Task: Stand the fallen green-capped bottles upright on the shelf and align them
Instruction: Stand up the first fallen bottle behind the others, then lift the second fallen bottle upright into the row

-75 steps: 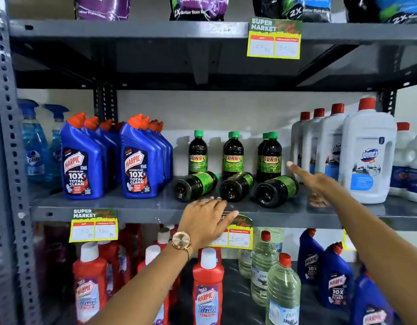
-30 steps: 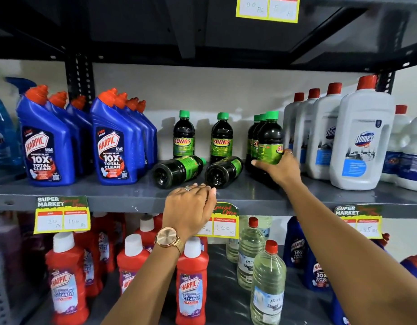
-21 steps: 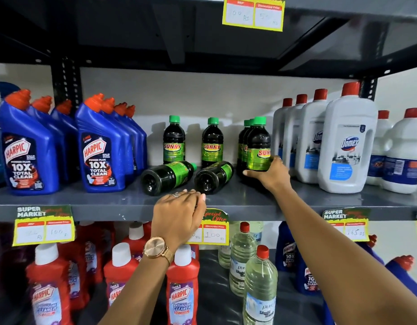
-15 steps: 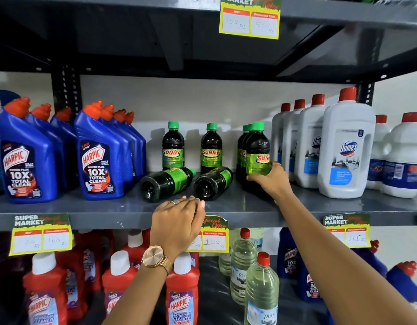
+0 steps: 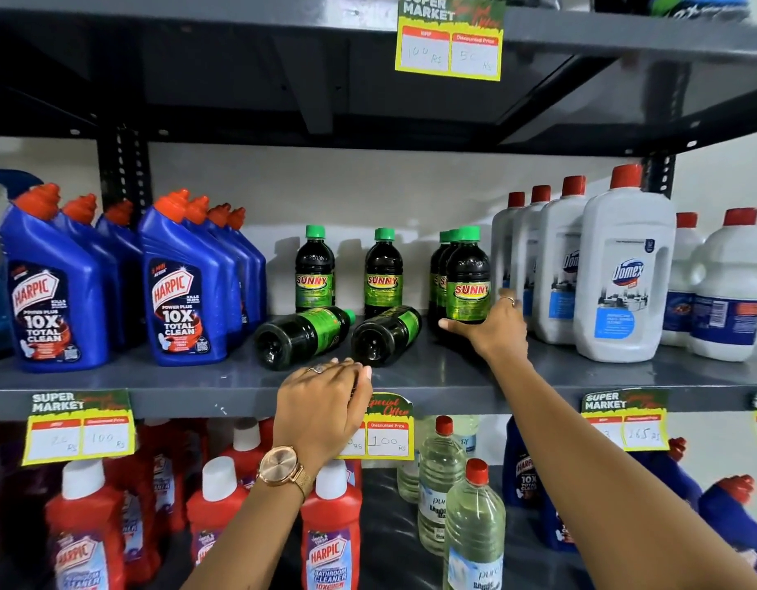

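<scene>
Two dark green-capped bottles lie on their sides on the grey shelf [image 5: 581, 379], bases toward me: the left fallen bottle [image 5: 302, 335] and the right fallen bottle [image 5: 385, 333]. Behind them two bottles stand upright [image 5: 315, 270] [image 5: 383, 272]. To the right, an upright bottle [image 5: 468, 276] stands at the front of a short row, and my right hand [image 5: 493, 330] grips its lower part. My left hand [image 5: 323, 408] rests on the shelf's front edge, fingers curled over it, holding no bottle.
Blue Harpic bottles [image 5: 183, 287] crowd the shelf's left, white Domex jugs [image 5: 625, 274] its right. Price tags [image 5: 80, 425] hang from the shelf edge. Below stand red cleaner bottles [image 5: 329, 534] and clear bottles [image 5: 474, 530]. The upper shelf [image 5: 283, 70] hangs low overhead.
My right hand took the rightmost fallen bottle, stood it upright at the front of the right row and keeps hold of it. Left hand stays on the shelf edge.
</scene>
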`<action>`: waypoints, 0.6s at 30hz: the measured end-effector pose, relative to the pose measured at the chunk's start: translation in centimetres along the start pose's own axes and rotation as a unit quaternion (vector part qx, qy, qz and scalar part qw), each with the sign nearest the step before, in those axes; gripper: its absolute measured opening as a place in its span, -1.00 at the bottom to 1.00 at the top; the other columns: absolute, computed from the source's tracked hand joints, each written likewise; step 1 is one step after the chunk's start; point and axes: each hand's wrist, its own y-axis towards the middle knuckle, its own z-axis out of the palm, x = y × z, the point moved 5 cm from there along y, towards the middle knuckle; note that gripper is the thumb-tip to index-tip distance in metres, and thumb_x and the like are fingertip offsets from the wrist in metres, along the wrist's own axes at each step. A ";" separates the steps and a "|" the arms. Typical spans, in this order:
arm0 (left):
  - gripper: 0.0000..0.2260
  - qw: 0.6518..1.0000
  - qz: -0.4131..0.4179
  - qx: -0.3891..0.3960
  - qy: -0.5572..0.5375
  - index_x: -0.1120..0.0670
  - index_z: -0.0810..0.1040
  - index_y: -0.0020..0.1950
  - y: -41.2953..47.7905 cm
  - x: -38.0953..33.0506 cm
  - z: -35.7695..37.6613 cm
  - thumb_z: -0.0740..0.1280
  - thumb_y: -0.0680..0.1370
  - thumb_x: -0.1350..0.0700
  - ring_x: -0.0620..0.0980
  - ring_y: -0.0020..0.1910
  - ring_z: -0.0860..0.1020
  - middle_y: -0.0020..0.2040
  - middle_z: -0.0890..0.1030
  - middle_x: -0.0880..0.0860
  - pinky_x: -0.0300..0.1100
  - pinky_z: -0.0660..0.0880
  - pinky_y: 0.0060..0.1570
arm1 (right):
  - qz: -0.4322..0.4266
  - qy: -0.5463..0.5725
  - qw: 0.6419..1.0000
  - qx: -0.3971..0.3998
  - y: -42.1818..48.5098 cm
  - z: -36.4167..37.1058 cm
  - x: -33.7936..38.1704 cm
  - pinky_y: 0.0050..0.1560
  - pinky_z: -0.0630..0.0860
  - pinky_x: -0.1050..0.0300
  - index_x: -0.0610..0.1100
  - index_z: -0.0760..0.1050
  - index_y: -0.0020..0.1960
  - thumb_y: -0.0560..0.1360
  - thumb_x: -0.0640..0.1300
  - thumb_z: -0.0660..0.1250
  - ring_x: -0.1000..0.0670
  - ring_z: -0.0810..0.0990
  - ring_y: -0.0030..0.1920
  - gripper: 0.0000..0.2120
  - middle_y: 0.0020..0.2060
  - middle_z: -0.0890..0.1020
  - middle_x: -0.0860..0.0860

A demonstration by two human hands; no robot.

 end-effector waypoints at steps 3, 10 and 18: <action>-0.57 0.999 0.002 0.027 -0.021 0.02 0.71 -0.14 0.0 0.5 0.1 0.09 0.59 -0.09 -0.10 -0.16 0.68 -0.18 0.73 -0.06 -0.21 0.56 -0.23 | -0.076 0.025 0.987 -0.143 -1.9 -2.3 1.9 0.19 0.43 -0.19 -0.25 0.30 0.35 0.33 0.38 0.35 -0.24 0.45 0.26 -0.13 0.26 0.48 -0.19; -0.37 0.994 0.094 0.058 -0.009 0.06 0.68 0.03 0.2 1.4 0.1 -0.14 0.63 -0.20 -0.07 -0.05 0.68 -0.05 0.72 -0.02 -0.21 0.59 -0.16 | 0.007 0.040 0.988 0.152 -3.4 1.4 6.3 -0.09 0.63 -0.03 -0.27 0.56 -0.10 0.25 0.64 -0.11 -0.13 0.70 -0.36 0.01 -0.31 0.69 -0.17; -0.44 0.997 0.070 0.025 -0.012 0.06 0.67 0.03 -0.4 1.4 0.3 -0.07 0.63 -0.19 -0.04 -0.12 0.68 -0.08 0.72 -0.01 -0.20 0.57 -0.19 | 0.137 -0.029 0.939 0.314 -1.0 7.9 6.1 -0.15 0.62 0.18 -0.18 0.52 0.20 -0.01 0.50 0.28 -0.05 0.69 -0.27 0.01 0.06 0.69 -0.08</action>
